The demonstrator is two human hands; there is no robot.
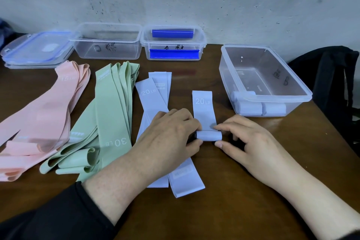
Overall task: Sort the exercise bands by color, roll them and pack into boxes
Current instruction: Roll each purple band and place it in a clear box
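While the lavender 20 LB band (203, 110) lies flat on the brown table (233, 191), its near end is wound into a small roll (209, 135) held from both sides. The left hand (171, 134) grips the roll's left end, thumb near and fingers curled over the far side. The right hand (243, 138) pinches the right end between thumb and forefinger. The unrolled part runs away from the person, print facing up.

Left of the roll, partly under the left hand, lies a stack of lavender bands (153, 91). Further left is a pile of green bands (111, 115), the top one marked 30 LB. At far left is a pile of pink bands (41, 115).

The clear box at right (303, 91) holds three rolled lavender bands (248, 108) against its near wall. Along the wall at the far edge stand two more clear boxes: the left one (108, 42) with handwriting on its front, the right one (173, 43) with blue clips. Stacked lids (37, 48) sit at far left. A black bag (327, 76) rests at the right table edge.
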